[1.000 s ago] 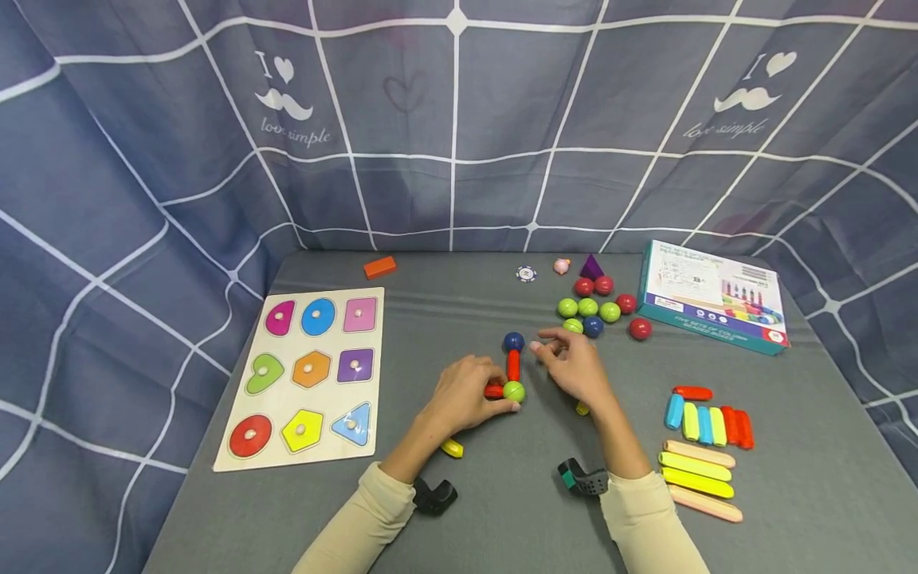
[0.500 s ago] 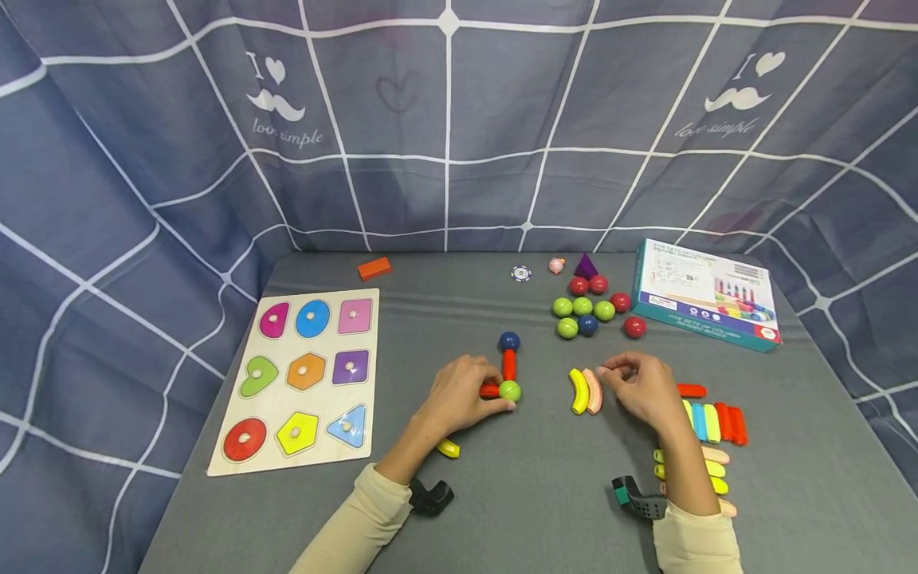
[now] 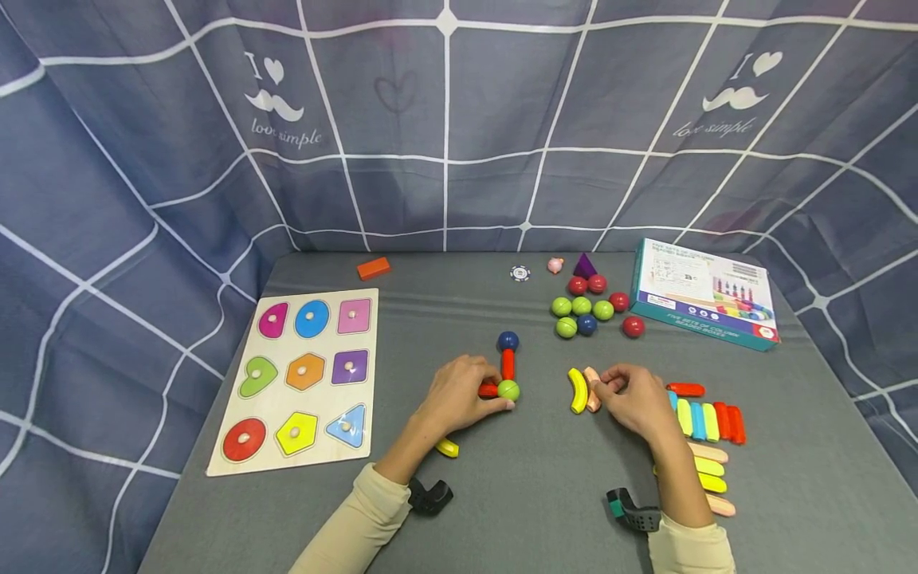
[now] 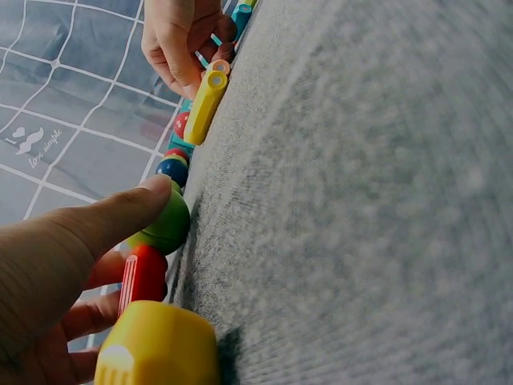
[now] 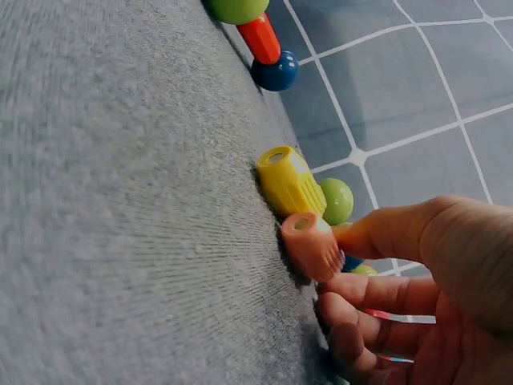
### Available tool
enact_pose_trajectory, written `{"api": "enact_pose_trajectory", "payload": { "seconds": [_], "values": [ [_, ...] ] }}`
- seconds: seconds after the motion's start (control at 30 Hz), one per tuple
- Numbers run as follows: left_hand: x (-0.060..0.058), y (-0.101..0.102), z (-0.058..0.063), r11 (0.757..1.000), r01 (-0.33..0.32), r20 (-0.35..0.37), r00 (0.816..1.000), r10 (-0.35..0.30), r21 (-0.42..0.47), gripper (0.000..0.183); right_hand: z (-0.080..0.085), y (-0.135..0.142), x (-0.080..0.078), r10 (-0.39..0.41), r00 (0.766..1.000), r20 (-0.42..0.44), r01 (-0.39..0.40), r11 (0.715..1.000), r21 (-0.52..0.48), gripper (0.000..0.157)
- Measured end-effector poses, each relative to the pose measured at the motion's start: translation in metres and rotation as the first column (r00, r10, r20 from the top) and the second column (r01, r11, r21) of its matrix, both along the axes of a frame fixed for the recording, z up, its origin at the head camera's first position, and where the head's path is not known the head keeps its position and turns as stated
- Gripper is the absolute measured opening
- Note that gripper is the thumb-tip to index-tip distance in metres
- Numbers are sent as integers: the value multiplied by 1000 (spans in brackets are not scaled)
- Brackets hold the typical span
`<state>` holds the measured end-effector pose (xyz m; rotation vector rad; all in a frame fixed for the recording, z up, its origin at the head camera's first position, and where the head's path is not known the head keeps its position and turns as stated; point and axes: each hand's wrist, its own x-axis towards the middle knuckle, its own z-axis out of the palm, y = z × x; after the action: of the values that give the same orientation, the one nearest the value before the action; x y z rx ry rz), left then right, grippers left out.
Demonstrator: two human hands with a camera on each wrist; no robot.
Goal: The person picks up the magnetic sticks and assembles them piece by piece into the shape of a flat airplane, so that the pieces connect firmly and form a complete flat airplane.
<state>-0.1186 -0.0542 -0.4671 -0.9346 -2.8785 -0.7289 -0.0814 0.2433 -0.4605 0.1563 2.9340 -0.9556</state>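
Observation:
My left hand [image 3: 462, 391] holds a small joined piece, with the thumb against its green ball [image 4: 168, 220] and fingers around the short red rod [image 4: 144, 277]. From that ball a second red rod [image 3: 508, 365] runs away from me to a dark blue ball [image 3: 508, 340]. To the right, my right hand [image 3: 634, 399] pinches a peach curved stick [image 5: 309, 245] between thumb and index finger. A yellow curved stick [image 3: 578, 391] lies just left of the peach one. Another yellow curved stick [image 3: 448, 448] lies partly hidden under my left wrist.
A wooden shape puzzle [image 3: 294, 470] lies at left, an orange block [image 3: 374, 269] behind it. Loose green, red and blue balls [image 3: 581, 306] cluster at back right by a teal-edged box [image 3: 706, 295]. Short rods [image 3: 706, 422] and longer sticks [image 3: 710, 482] lie at far right.
My right hand moved right, uncovering the yellow and peach sticks, then came back slightly left onto the peach one, which has turned a little. My left hand keeps its hold.

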Motion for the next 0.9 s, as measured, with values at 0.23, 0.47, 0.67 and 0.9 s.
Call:
{"api": "enact_pose_trajectory", "payload": {
  "seconds": [0.23,0.47,0.67,0.9],
  "values": [
    [-1,-1,0,1000,-2,4,1000,2,-1,35,3,6,1,-93,995,-32,95,994,60,30],
    [-1,-1,0,1000,-3,1,1000,3,-1,35,13,34,9,-239,964,-116,248,966,70,27],
    [-1,-2,1,1000,-2,0,1000,2,2,35,19,69,17,-262,964,42,255,958,130,27],
    [-1,-2,0,1000,-12,-4,1000,12,8,36,16,81,17,-286,950,123,265,950,167,35]
  ]
}}
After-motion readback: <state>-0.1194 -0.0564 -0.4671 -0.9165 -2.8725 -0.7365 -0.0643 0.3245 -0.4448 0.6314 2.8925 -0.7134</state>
